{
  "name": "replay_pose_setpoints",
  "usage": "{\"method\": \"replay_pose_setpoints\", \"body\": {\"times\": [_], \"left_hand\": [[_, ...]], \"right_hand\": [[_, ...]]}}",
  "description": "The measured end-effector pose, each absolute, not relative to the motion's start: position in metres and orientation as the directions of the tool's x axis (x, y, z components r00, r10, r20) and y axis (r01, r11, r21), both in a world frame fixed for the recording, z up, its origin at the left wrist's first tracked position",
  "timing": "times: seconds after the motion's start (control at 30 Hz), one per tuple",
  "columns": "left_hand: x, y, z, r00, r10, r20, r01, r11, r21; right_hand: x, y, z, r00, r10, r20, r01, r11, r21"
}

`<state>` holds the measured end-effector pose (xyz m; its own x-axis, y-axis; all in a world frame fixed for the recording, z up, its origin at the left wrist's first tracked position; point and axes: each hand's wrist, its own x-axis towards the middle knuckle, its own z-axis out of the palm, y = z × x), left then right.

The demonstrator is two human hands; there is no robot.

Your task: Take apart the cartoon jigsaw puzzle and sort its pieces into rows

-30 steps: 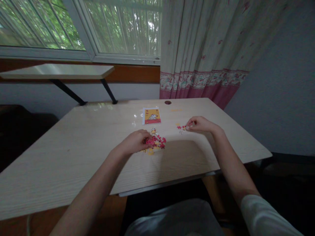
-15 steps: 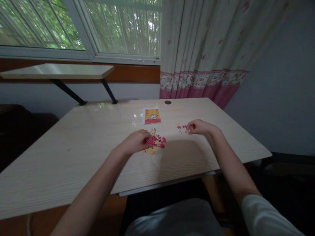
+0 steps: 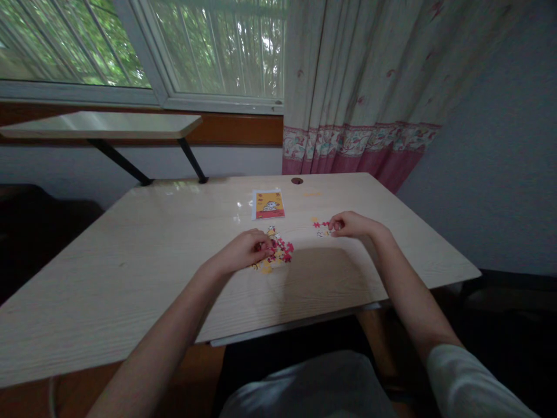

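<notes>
A: Where are the jigsaw pieces, and what's carrying them?
B: Straight on the wood-grain table (image 3: pixel 152 278). Two groups. Main pile (image 3: pixel 282 251): red, yellow and white, loose and overlapping, near the middle. Smaller cluster (image 3: pixel 317 224): to its right and a bit farther back, red on the far side, white and yellow on the near side.

A: Left hand?
B: Left hand (image 3: pixel 246 251) is at the left edge of the main pile. Fingers curled, thumb close under them, little gap. Fingers cover some pieces. Can't tell if one is pinched.

A: Right?
B: Right hand (image 3: pixel 353 224) is at the right end of the cluster. Thumb and fingertips nearly together, down by the pieces. Too small to tell if it has hold of one.

A: The flat thing behind the pile?
B: Picture card (image 3: pixel 270 206), flat, just beyond the main pile. White animal on orange over red, pale strip down its left side. Can't tell if it's in a sleeve.

A: Far edge?
B: Round brown cable hole (image 3: pixel 296 181), inside too dark to read. Faint orange patch (image 3: pixel 312 194) right of the card, can't identify it. Raised shelf (image 3: pixel 104 125) at far left on black struts.
</notes>
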<state>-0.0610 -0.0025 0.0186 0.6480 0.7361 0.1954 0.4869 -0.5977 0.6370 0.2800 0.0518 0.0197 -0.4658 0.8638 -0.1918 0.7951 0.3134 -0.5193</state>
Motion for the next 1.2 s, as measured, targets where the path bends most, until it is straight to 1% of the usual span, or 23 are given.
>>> {"method": "replay_pose_setpoints", "body": {"times": [0.07, 0.13, 0.2, 0.27, 0.33, 0.4, 0.47, 0.5, 0.57, 0.63, 0.7, 0.8, 0.97, 1.07, 1.2], "left_hand": [[-0.055, -0.006, 0.017, 0.556, 0.814, 0.164, 0.399, -0.435, 0.807], [-0.05, -0.007, 0.013, 0.452, 0.888, 0.086, 0.296, -0.24, 0.924], [-0.045, -0.008, 0.009, 0.382, 0.924, 0.013, 0.201, -0.097, 0.975], [-0.041, -0.006, 0.006, 0.336, 0.942, -0.011, 0.123, -0.033, 0.992], [-0.038, -0.005, 0.004, 0.292, 0.957, -0.001, 0.077, -0.022, 0.997], [-0.035, -0.004, 0.003, 0.248, 0.968, 0.02, 0.06, -0.036, 0.998], [-0.033, -0.004, 0.004, 0.215, 0.976, 0.037, 0.057, -0.051, 0.997], [-0.032, -0.004, 0.004, 0.2, 0.979, 0.044, 0.057, -0.057, 0.997], [-0.031, -0.005, 0.004, 0.164, 0.985, 0.062, 0.057, -0.072, 0.996], [-0.03, -0.005, 0.003, 0.133, 0.988, 0.085, 0.056, -0.093, 0.994], [-0.029, -0.005, 0.003, 0.123, 0.988, 0.092, 0.058, -0.1, 0.993], [-0.029, -0.006, 0.003, 0.149, 0.987, 0.068, 0.067, -0.078, 0.995], [-0.027, -0.008, 0.006, 0.172, 0.983, 0.057, 0.06, -0.069, 0.996], [-0.027, -0.009, 0.007, 0.175, 0.984, 0.033, 0.058, -0.044, 0.997], [-0.027, -0.009, 0.006, 0.202, 0.979, 0.02, 0.052, -0.031, 0.998]], "right_hand": [[0.28, 0.052, 0.018, -0.468, 0.861, -0.198, 0.792, 0.309, -0.527], [0.282, 0.052, 0.017, -0.466, 0.863, -0.196, 0.789, 0.305, -0.534], [0.283, 0.053, 0.017, -0.467, 0.866, -0.177, 0.781, 0.31, -0.542], [0.28, 0.053, 0.018, -0.475, 0.872, -0.119, 0.76, 0.337, -0.556], [0.272, 0.052, 0.019, -0.483, 0.876, 0.01, 0.721, 0.404, -0.563], [0.257, 0.047, 0.02, -0.489, 0.849, 0.202, 0.664, 0.512, -0.544], [0.235, 0.04, 0.018, -0.506, 0.77, 0.389, 0.597, 0.638, -0.487], [0.223, 0.035, 0.016, -0.519, 0.724, 0.455, 0.565, 0.69, -0.453], [0.198, 0.025, 0.009, -0.556, 0.638, 0.532, 0.514, 0.768, -0.383], [0.178, 0.017, 0.001, -0.543, 0.587, 0.601, 0.492, 0.802, -0.339], [0.165, 0.011, -0.006, -0.508, 0.56, 0.655, 0.495, 0.812, -0.31], [0.16, 0.008, -0.011, -0.468, 0.53, 0.707, 0.531, 0.808, -0.254], [0.164, 0.009, -0.008, -0.455, 0.448, 0.769, 0.548, 0.822, -0.154], [0.164, 0.009, -0.008, -0.466, 0.402, 0.788, 0.528, 0.841, -0.117], [0.165, 0.011, -0.01, -0.489, 0.399, 0.776, 0.536, 0.839, -0.093]]}}
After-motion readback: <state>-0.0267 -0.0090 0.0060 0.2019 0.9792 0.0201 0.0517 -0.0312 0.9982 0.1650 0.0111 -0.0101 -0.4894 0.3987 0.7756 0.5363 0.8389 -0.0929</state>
